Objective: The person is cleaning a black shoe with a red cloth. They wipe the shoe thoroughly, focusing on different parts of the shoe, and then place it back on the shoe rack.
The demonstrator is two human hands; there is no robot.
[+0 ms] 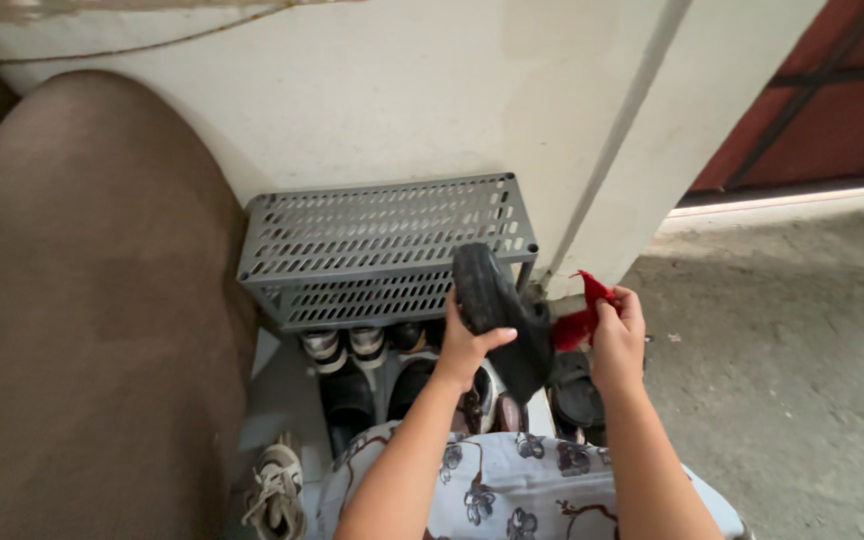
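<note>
My left hand [467, 345] grips a black shoe [497, 305], holding it up with its sole turned toward me, in front of a grey perforated shoe rack [382, 235]. My right hand [617, 335] pinches a red cloth [582, 315] that touches the shoe's right side. Both forearms reach out over my light floral-print garment [512, 490].
Several shoes [362, 350] stand on the rack's lower level and floor. A pale sneaker [274, 490] lies at the lower left. A brown upholstered armrest [82, 300] fills the left. A white wall [402, 90] is behind; a grey concrete floor [802, 370] spreads to the right.
</note>
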